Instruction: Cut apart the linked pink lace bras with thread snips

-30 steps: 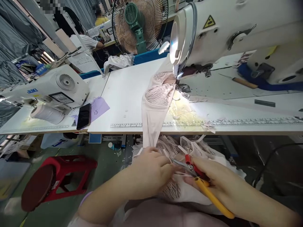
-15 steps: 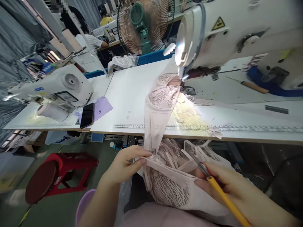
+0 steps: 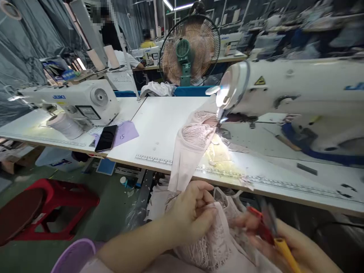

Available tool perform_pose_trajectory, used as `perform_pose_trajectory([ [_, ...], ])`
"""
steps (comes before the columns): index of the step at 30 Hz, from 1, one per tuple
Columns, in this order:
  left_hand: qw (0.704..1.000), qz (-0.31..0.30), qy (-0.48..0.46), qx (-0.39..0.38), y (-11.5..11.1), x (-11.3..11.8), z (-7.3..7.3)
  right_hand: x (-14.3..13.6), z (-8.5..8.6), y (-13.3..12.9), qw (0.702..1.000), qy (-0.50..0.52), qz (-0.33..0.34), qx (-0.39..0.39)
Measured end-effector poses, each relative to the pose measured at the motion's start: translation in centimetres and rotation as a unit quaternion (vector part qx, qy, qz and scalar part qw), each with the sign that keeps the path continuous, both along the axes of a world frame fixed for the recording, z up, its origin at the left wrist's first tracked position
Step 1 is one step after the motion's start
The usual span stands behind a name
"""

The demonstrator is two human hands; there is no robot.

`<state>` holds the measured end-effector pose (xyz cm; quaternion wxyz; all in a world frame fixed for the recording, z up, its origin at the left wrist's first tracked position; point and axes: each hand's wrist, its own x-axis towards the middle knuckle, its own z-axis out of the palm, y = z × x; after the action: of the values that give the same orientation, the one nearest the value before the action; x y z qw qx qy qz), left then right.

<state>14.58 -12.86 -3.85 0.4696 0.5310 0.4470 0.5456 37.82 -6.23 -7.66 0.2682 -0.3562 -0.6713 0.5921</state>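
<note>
My left hand [image 3: 196,212] is closed in a pinch on the edge of a pale pink lace bra [image 3: 218,242], which hangs over my lap below the table edge. To its right, my right hand [image 3: 284,242] grips snips [image 3: 270,220] with a red and a yellow handle, their blades pointing up and blurred by motion. The right fingers also lie against the fabric; whether they pinch it I cannot tell. Another pale pink bra piece [image 3: 196,138] lies under the sewing machine's needle area [image 3: 220,117] and drapes over the table's front edge.
The white sewing machine [image 3: 295,87] stands over the table at right, a screwdriver-like tool [image 3: 287,142] beside it. A phone [image 3: 106,138] rests on purple paper [image 3: 127,131]. Left are another machine [image 3: 82,98], a thread cone [image 3: 65,125] and a red stool [image 3: 57,208]. A fan [image 3: 189,53] and people are beyond.
My left hand has moved right along the bra, and its edge is now gathered up. The snips have swung more upright, moving right with my right hand. The view has tilted up.
</note>
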Motion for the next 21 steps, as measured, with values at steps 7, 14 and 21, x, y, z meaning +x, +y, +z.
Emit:
perform_pose_trajectory([
  [7,0.997,-0.076,0.024,0.007,0.9,0.8,1.0,-4.3,6.2,2.4,0.990,0.074,0.052,0.109],
  [14,0.997,-0.064,0.036,0.018,0.8,0.8,0.7,-5.6,5.9,2.2,0.992,0.043,0.100,0.071],
  [21,0.908,0.136,0.344,0.196,-0.3,1.0,-0.8,-6.2,5.8,1.8,0.992,0.007,0.053,0.117],
])
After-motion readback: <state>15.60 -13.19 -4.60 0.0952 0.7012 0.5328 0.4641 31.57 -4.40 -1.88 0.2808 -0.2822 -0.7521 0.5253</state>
